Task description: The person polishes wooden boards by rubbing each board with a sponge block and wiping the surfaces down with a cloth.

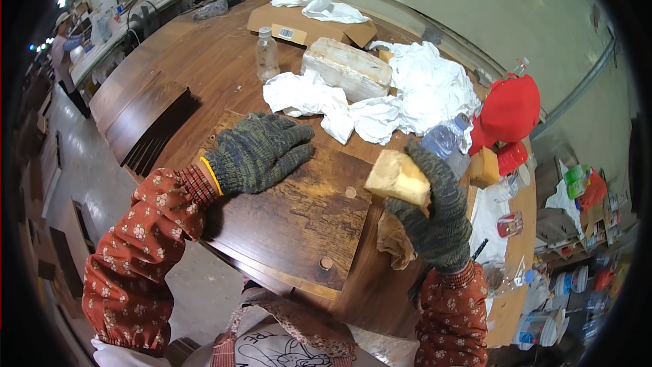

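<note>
My left hand (261,153), in a dark knitted glove with a yellow cuff edge, lies flat with fingers stretched on a brown wood-grain board (288,221). The board has round pale spots near its right side and rests on the table in front of me. In the matching glove, my right hand (443,214) grips a pale yellow sponge-like block (397,177) just above the board's right edge. Below that hand sits a crumpled tan piece (395,241), whether cloth or paper I cannot tell.
Stacked brown panels (146,119) stand at the left. Beyond the board are a clear bottle (267,56), a wrapped pale block (348,68), white cloths (435,85) and a cardboard box (299,27). A red cap (509,109) and another yellow block (484,167) lie right. Far left, a person (64,61) stands.
</note>
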Demonstrator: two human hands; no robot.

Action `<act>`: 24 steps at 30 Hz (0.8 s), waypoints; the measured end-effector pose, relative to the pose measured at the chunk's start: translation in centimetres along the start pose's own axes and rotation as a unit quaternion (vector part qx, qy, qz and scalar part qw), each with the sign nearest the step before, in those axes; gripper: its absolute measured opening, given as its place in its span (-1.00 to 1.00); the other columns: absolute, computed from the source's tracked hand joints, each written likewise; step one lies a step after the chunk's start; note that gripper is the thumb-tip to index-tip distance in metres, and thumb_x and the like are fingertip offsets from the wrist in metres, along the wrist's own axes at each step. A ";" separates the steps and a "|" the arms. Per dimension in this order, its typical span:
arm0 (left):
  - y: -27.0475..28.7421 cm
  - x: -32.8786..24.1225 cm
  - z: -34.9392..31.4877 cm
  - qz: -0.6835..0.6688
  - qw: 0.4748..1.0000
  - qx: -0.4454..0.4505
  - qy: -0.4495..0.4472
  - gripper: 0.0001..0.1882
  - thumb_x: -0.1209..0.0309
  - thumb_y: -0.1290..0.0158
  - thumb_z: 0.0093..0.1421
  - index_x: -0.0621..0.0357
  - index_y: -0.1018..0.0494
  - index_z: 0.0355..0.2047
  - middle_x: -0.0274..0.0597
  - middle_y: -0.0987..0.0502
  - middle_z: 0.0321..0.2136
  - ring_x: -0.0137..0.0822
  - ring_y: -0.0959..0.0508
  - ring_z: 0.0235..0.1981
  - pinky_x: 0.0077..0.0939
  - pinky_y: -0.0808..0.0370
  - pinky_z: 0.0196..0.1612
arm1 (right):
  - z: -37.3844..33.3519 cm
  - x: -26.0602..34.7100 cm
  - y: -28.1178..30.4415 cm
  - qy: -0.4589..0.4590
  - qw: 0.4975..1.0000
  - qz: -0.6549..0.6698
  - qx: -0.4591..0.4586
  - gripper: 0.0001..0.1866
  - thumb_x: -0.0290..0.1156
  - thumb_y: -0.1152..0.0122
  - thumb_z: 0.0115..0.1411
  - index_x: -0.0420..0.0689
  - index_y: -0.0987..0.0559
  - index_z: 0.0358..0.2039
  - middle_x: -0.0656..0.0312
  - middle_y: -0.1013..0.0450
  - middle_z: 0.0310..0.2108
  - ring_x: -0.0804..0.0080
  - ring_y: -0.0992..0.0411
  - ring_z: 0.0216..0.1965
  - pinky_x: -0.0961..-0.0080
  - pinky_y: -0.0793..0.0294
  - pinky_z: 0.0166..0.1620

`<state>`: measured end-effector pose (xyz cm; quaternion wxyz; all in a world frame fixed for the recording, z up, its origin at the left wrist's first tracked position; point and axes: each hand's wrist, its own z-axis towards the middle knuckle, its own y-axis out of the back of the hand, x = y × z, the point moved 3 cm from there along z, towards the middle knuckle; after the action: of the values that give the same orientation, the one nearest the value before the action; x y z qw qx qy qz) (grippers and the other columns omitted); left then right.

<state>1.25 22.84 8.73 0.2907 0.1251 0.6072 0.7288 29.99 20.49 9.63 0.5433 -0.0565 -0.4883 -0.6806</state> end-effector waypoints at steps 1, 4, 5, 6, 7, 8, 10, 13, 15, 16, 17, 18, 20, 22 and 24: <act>0.1 -0.1 0.0 0.015 0.999 -0.026 -0.031 -0.60 0.20 -0.03 0.34 0.23 -0.50 0.05 0.09 -0.58 -0.09 0.05 -0.56 -0.06 -0.09 -0.47 0.04 | 0.7 -0.1 0.0 0.008 1.000 0.018 -0.007 -0.25 -0.42 -0.54 0.02 -0.22 -0.41 0.22 0.01 -0.42 0.17 0.18 -0.43 0.17 0.29 -0.46 0.18; 0.0 -0.1 -0.2 0.009 0.999 -0.044 -0.027 -0.60 0.20 -0.03 0.34 0.23 -0.51 0.03 0.08 -0.58 -0.09 0.05 -0.56 -0.07 -0.10 -0.48 0.02 | 2.0 0.9 -1.0 0.101 0.990 -0.075 0.062 -0.22 -0.42 -0.57 -0.05 -0.21 -0.43 0.20 -0.04 -0.44 0.14 0.08 -0.45 0.16 0.21 -0.45 0.18; -0.2 0.0 -0.3 0.000 1.000 -0.027 -0.004 -0.61 0.20 -0.03 0.34 0.23 -0.51 0.02 0.07 -0.58 -0.08 0.05 -0.56 -0.07 -0.10 -0.48 0.02 | 2.3 1.2 -1.2 0.129 0.981 -0.107 0.095 -0.21 -0.41 -0.58 -0.07 -0.20 -0.43 0.20 -0.05 -0.45 0.13 0.07 -0.45 0.15 0.20 -0.45 0.18; -0.3 0.0 -0.4 -0.004 1.000 -0.030 0.000 -0.61 0.21 -0.02 0.34 0.23 -0.51 0.02 0.06 -0.58 -0.07 0.05 -0.56 -0.07 -0.10 -0.49 0.01 | 2.6 1.2 -1.2 0.104 0.983 -0.117 0.100 -0.21 -0.43 -0.57 -0.08 -0.20 -0.43 0.20 -0.06 -0.45 0.12 0.01 -0.44 0.15 0.19 -0.43 0.20; -0.4 0.0 -0.5 -0.008 1.000 -0.021 0.011 -0.62 0.21 -0.02 0.34 0.23 -0.51 0.02 0.05 -0.58 -0.06 0.05 -0.57 -0.07 -0.10 -0.49 0.01 | 2.8 1.3 -1.0 0.093 0.985 -0.114 0.086 -0.21 -0.43 -0.57 -0.07 -0.19 -0.43 0.20 -0.06 -0.45 0.12 0.02 -0.44 0.15 0.20 -0.43 0.20; -0.5 0.0 -0.6 -0.015 1.000 -0.025 0.011 -0.62 0.22 -0.01 0.35 0.23 -0.51 0.02 0.03 -0.57 -0.05 0.04 -0.57 -0.07 -0.09 -0.49 0.01 | 2.9 1.4 -0.8 0.078 0.987 -0.116 0.084 -0.22 -0.44 -0.56 -0.06 -0.19 -0.43 0.21 -0.05 -0.45 0.13 0.03 -0.44 0.16 0.21 -0.42 0.21; -0.8 0.0 -0.7 -0.006 1.000 -0.018 0.007 -0.63 0.23 0.00 0.35 0.22 -0.51 0.02 0.02 -0.57 -0.04 0.04 -0.57 -0.07 -0.09 -0.49 0.01 | 2.9 1.2 -0.5 0.007 0.987 -0.126 0.105 -0.24 -0.49 -0.53 -0.03 -0.18 -0.42 0.22 -0.03 -0.43 0.16 0.04 -0.41 0.19 0.22 -0.40 0.23; -0.8 0.0 -0.8 0.010 0.999 -0.033 -0.007 -0.63 0.24 0.01 0.36 0.22 -0.50 0.02 0.01 -0.57 -0.05 0.04 -0.57 -0.08 -0.10 -0.50 0.01 | 2.5 1.9 -0.5 0.105 0.975 -0.119 0.154 -0.23 -0.48 -0.54 -0.02 -0.18 -0.41 0.23 -0.02 -0.43 0.15 0.07 -0.42 0.18 0.23 -0.42 0.21; -0.8 0.0 -0.9 0.013 0.999 -0.039 -0.020 -0.64 0.23 0.02 0.36 0.21 -0.50 0.01 0.00 -0.58 -0.06 0.03 -0.57 -0.08 -0.11 -0.50 0.00 | 2.4 1.9 -0.2 0.092 0.978 -0.129 0.135 -0.23 -0.49 -0.53 0.00 -0.17 -0.40 0.24 0.00 -0.43 0.15 0.06 -0.43 0.17 0.24 -0.42 0.21; -0.8 0.0 -0.9 0.010 0.999 -0.039 -0.028 -0.64 0.23 0.02 0.36 0.21 -0.51 0.00 0.00 -0.58 -0.06 0.02 -0.58 -0.09 -0.12 -0.50 0.00 | 2.4 1.8 -0.3 0.082 0.978 -0.138 0.136 -0.23 -0.49 -0.52 0.00 -0.17 -0.40 0.24 0.00 -0.43 0.15 0.06 -0.43 0.17 0.24 -0.41 0.21; -0.8 0.0 -0.9 0.022 0.998 -0.039 -0.041 -0.65 0.23 0.02 0.36 0.21 -0.52 -0.01 0.00 -0.58 -0.07 0.02 -0.58 -0.09 -0.12 -0.51 -0.01 | 2.4 1.8 0.0 0.059 0.980 -0.146 0.122 -0.23 -0.50 -0.52 0.01 -0.17 -0.40 0.24 0.00 -0.43 0.15 0.06 -0.43 0.18 0.24 -0.41 0.22; -0.9 0.0 -0.9 0.013 0.998 -0.042 -0.037 -0.65 0.22 0.01 0.35 0.21 -0.52 -0.02 -0.01 -0.58 -0.09 0.01 -0.58 -0.11 -0.13 -0.51 -0.01 | 2.3 1.8 -0.2 0.049 0.982 -0.109 0.145 -0.24 -0.53 -0.51 0.00 -0.17 -0.40 0.24 0.00 -0.44 0.16 0.04 -0.43 0.18 0.24 -0.40 0.22; -1.0 0.0 -0.9 0.026 0.998 -0.043 -0.040 -0.65 0.21 0.00 0.34 0.21 -0.54 -0.05 -0.02 -0.59 -0.13 -0.01 -0.59 -0.13 -0.13 -0.51 -0.03 | 2.2 2.2 -0.2 0.087 0.974 -0.136 0.162 -0.23 -0.55 -0.40 -0.03 -0.17 -0.37 0.26 -0.04 -0.40 0.17 -0.04 -0.37 0.21 0.14 -0.33 0.27; -1.1 0.0 -0.8 0.025 0.997 -0.054 -0.039 -0.65 0.20 -0.01 0.34 0.21 -0.55 -0.07 -0.03 -0.59 -0.17 -0.02 -0.59 -0.16 -0.12 -0.51 -0.05 | 2.0 2.5 -0.2 0.096 0.968 -0.157 0.168 -0.24 -0.57 -0.32 -0.03 -0.18 -0.36 0.26 -0.07 -0.38 0.19 -0.10 -0.33 0.23 0.08 -0.28 0.31; -1.3 0.1 -0.7 0.027 0.997 -0.059 -0.033 -0.64 0.19 -0.02 0.33 0.21 -0.55 -0.08 -0.04 -0.59 -0.20 -0.03 -0.59 -0.17 -0.12 -0.51 -0.06 | 2.0 2.7 -0.3 0.072 0.976 -0.130 0.158 -0.24 -0.58 -0.31 -0.04 -0.18 -0.37 0.26 -0.06 -0.37 0.20 -0.09 -0.33 0.24 0.09 -0.27 0.32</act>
<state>1.14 22.42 7.35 0.2977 0.1486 0.5499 0.7661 27.76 20.12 12.11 0.4857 0.1435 -0.5526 -0.6619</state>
